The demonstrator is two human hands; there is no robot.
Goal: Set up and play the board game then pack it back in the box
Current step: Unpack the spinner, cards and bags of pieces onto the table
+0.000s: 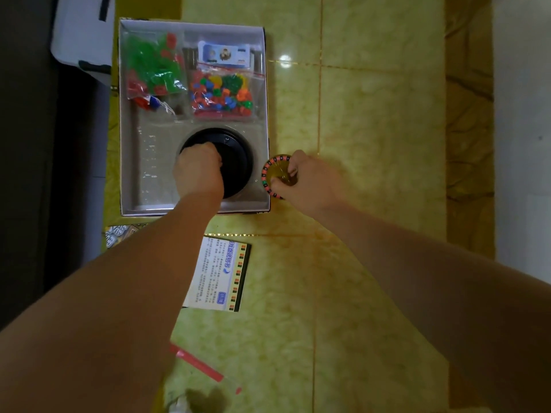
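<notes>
**A:** If judging by the grips alone, lifting out or putting back?

**B:** Lifting out, most likely. Left hand (198, 166) curled over the near edge of the black roulette bowl (238, 162), gripping it. Bowl seated in the round well at the lower end of the box (125, 114), upper left of the frame. Probably clamped that hard to free it from a snug moulded tray. Fingertips hidden under the knuckles, so depth of hold impossible to tell.

**A:** And the right hand (307, 177)?

**B:** Pinching the numbered wheel (274, 171) by its gold middle, just outside the box's right wall, near mid-frame. Resting on the tiled floor (372, 144) or hovering over it: cannot tell which. Held clear of the bowl, presumably for joining the two parts outside the box.

**A:** Rest of the kit?

**B:** Lying at the top of the tray: bag of green and red pieces (152, 67) at left, bag of mixed pieces (222, 93) beside it, cards (225, 53) above that. Leaflet (217, 275) flat on the floor below the box, lower centre, handy for reading. Early setting-up, at a guess.
</notes>
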